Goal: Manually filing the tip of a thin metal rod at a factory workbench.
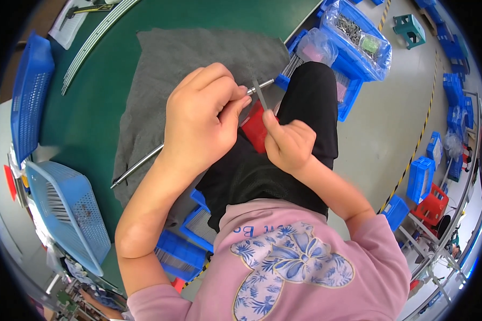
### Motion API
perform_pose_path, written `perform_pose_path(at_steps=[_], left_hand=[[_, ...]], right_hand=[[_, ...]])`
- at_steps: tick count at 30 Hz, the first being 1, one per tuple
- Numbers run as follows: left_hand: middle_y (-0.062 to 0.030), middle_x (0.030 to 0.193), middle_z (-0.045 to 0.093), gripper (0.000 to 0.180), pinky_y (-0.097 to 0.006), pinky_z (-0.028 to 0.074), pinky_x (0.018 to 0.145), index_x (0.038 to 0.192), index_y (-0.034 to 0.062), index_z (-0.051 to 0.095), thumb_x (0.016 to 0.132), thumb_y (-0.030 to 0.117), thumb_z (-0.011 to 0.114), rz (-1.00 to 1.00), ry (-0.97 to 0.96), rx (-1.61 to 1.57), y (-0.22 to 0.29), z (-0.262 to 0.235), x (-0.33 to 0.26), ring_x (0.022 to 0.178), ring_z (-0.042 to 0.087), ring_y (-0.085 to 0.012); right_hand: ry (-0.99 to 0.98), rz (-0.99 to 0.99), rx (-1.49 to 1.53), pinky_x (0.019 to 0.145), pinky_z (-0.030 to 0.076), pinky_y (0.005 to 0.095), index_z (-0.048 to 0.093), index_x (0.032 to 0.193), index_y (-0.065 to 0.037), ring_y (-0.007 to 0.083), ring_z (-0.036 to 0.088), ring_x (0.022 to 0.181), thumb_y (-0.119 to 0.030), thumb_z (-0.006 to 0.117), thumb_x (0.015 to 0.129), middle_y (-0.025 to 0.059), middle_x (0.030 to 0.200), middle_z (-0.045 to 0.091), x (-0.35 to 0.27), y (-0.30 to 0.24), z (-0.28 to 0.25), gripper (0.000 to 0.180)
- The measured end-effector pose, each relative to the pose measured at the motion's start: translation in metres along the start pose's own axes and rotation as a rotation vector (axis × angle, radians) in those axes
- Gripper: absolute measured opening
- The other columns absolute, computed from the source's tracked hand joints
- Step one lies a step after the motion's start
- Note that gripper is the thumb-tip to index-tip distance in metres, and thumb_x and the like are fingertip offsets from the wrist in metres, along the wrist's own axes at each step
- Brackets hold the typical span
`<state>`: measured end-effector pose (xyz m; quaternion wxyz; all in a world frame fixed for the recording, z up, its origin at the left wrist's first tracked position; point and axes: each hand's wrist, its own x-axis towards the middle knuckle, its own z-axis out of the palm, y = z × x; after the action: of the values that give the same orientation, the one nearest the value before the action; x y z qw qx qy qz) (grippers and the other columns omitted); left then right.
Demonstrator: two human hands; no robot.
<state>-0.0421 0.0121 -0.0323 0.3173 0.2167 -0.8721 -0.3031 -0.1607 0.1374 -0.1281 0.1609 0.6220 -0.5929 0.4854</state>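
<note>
My left hand [201, 115] pinches a slim shiny metal rod [139, 165] between thumb and fingertips. The rod runs slantwise behind this hand, from the grey cloth up to a narrower tip over my thigh. My right hand [292, 142] is closed on one end of a thin flat grey strip [260, 95]. That strip crosses the rod close to my left fingertips; whether the two touch I cannot tell. Under the hands, a red object [256, 131] lies by my lap, partly hidden.
A grey cloth [193, 48] covers part of the green table [118, 59]. Blue baskets [88, 214] stand at the left, one holding rods. Blue bins [353, 67] with small metal parts stand beyond my right knee. A green stool [409, 31] is on the floor.
</note>
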Motion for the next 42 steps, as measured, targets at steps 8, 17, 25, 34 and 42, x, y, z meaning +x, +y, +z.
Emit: perform_pose_path(at_steps=[8,17,25,34,42], left_hand=[[-0.0066,0.068,0.053,0.014,-0.035,0.043,0.055,0.068,0.0015,0.057,0.065,-0.004,0.07,-0.027,0.019,-0.002,-0.001,-0.001,-0.001,0.062,0.053,-0.0256],[-0.0068,0.067,0.052,0.014,-0.035,0.042,0.054,0.068,0.0013,0.057,0.064,-0.004,0.069,-0.003,0.023,0.021,-0.002,0.0,0.0,0.061,0.052,-0.026],[-0.0075,0.069,0.053,0.013,-0.036,0.043,0.056,0.069,0.0013,0.057,0.065,-0.003,0.069,-0.009,0.016,0.014,-0.001,0.001,-0.002,0.063,0.053,-0.027],[-0.0078,0.068,0.052,0.014,-0.036,0.043,0.055,0.069,0.0013,0.057,0.065,-0.003,0.069,-0.023,0.02,-0.004,0.0,0.002,-0.001,0.063,0.053,-0.0273],[-0.0078,0.068,0.052,0.014,-0.036,0.043,0.056,0.068,0.001,0.056,0.065,-0.004,0.069,-0.006,0.018,0.002,-0.001,0.002,-0.001,0.063,0.053,-0.0275]], right_hand=[[-0.123,0.083,-0.049,0.042,0.033,0.0268,0.07,0.107,-0.004,0.0118,0.043,0.04,0.007,0.06,0.06,-0.0022,0.049,0.043,0.019,-0.013,-0.014,0.05],[-0.186,0.127,-0.122,0.04,0.033,0.0291,0.07,0.111,-0.009,0.0156,0.039,0.038,0.005,0.061,0.059,-0.0002,0.048,0.04,0.033,-0.02,-0.023,0.054],[-0.173,0.17,-0.067,0.04,0.033,0.0294,0.068,0.113,-0.007,0.0162,0.041,0.038,0.003,0.06,0.06,0.0002,0.047,0.043,0.051,-0.021,-0.014,0.055],[-0.099,0.127,-0.063,0.042,0.036,0.0282,0.064,0.12,-0.01,0.0169,0.043,0.039,0.003,0.06,0.066,0.0008,0.048,0.044,0.048,-0.014,-0.003,0.056],[-0.198,0.145,-0.074,0.04,0.035,0.0327,0.064,0.12,-0.013,0.0196,0.043,0.04,-0.001,0.06,0.065,0.0024,0.049,0.046,0.066,-0.015,-0.012,0.057]])
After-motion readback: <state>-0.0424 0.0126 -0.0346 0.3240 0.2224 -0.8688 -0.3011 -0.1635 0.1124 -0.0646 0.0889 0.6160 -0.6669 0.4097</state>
